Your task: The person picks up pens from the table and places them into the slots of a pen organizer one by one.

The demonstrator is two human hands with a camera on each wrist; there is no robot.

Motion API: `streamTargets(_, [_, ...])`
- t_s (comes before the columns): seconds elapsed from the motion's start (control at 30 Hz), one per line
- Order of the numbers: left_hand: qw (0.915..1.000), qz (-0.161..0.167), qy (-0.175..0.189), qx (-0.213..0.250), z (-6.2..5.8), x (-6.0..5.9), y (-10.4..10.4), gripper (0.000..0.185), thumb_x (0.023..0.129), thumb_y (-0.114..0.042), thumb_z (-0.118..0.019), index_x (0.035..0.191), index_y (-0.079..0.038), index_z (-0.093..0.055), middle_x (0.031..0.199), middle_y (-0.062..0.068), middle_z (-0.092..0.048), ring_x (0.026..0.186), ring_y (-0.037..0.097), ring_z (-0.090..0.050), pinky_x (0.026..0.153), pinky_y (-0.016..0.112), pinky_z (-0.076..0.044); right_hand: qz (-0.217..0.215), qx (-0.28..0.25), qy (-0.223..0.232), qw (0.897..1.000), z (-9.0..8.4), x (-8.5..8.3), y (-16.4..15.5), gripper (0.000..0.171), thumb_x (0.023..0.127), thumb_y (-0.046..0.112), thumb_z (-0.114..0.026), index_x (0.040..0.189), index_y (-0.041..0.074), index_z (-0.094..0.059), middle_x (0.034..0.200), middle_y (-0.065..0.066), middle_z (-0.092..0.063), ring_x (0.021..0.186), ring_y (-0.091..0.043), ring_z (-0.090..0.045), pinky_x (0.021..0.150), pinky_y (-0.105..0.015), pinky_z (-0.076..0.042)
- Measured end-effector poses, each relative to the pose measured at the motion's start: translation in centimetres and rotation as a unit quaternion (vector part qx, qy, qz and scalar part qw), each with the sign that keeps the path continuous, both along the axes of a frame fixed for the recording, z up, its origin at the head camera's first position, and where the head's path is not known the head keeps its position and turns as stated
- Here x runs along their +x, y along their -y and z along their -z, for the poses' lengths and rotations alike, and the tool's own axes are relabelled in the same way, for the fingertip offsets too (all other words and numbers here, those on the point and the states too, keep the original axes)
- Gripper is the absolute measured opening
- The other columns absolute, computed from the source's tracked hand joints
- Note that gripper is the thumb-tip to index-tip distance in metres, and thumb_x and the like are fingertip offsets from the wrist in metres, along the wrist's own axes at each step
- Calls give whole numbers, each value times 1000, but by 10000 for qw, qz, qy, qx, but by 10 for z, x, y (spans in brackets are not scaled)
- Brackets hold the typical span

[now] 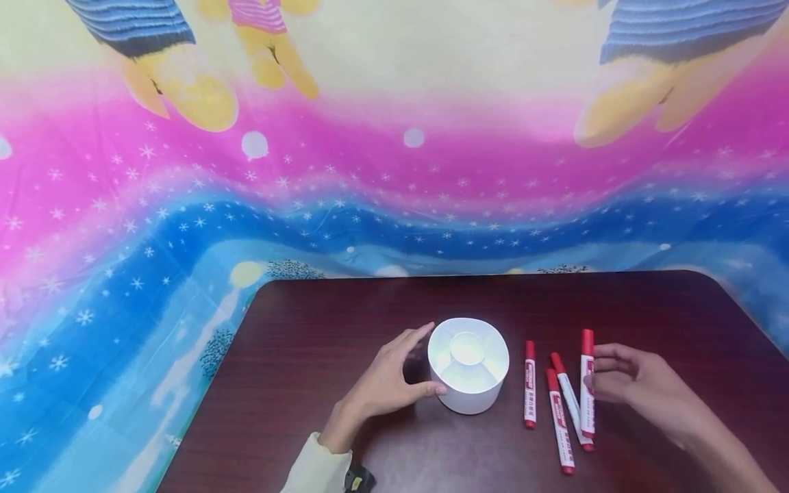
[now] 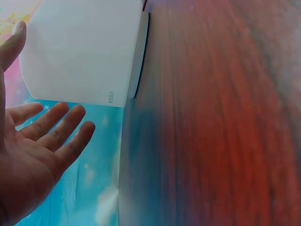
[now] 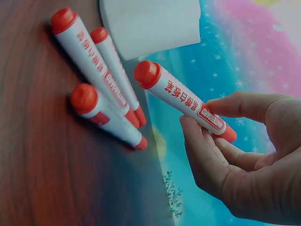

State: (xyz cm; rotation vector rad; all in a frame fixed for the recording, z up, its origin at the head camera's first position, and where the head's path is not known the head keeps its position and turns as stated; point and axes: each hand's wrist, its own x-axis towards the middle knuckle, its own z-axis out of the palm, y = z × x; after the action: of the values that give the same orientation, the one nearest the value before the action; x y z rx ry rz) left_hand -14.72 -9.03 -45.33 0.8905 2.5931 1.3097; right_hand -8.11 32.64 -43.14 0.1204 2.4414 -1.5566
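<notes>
Left hand (image 1: 385, 383) grip wide, cupping holder (image 1: 470, 366) to steady it; right hand (image 1: 641, 387) pinches marker (image 3: 184, 100), lifted clear of three markers (image 3: 101, 89) on table (image 1: 320, 329).

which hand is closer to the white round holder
Left. The left hand cups the white holder with its thumb against the wall; the right hand is off to its right, pinching a red marker.

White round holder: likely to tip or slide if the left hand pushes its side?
The white holder looks wide and squat with a flat base, so it probably slides rather than tips. Thin-looking walls and empty compartments suggest it's light; the glossy table may let it skid. The left hand braces its side.
</notes>
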Motion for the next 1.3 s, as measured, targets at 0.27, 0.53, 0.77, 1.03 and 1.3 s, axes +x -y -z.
streamTargets(0.27, [10000,-11,-27,-12,0,2,-1,101,82,-45,-94,166,-30,-40,146,-4,-63,126,15,-67,110,38,-57,-63,-404,-431,9982,-4,-5,13,64,99,2,-73,150,-17,-38,118,-10,-71,97,-4,-75,83,-31,-67])
streamTargets(0.53, [9997,-5,-226,45,0,3,-3,100,81,-44,-95,165,-21,-44,146,-4,-63,127,15,-65,106,35,-59,-59,-641,-684,9956,-12,-12,26,61,99,-1,-72,148,-15,-39,111,7,-71,96,-5,-76,81,-26,-66])
streamTargets(0.77, [9996,-60,-259,59,1,3,-5,96,82,-43,-95,163,-27,-46,147,-6,-62,129,12,-63,106,33,-59,-61,-661,-986,9929,-25,-18,38,58,100,2,-72,147,-11,-41,112,13,-69,97,-4,-76,83,-23,-65])
streamTargets(1.03, [9998,-108,-144,90,2,4,-6,94,81,-44,-95,161,-31,-47,147,-9,-61,125,11,-64,105,32,-59,-19,-1128,-1136,9871,-37,-26,51,52,100,0,-72,144,4,-45,115,10,-69,99,-5,-75,83,-23,-65])
streamTargets(1.3, [9998,-154,3,159,2,5,-6,94,81,-45,-95,161,-33,-47,147,-9,-61,123,12,-67,105,31,-60,-44,-1671,-1189,9787,-47,-30,64,42,98,-3,-73,131,12,-52,114,5,-69,99,-7,-75,85,-20,-62])
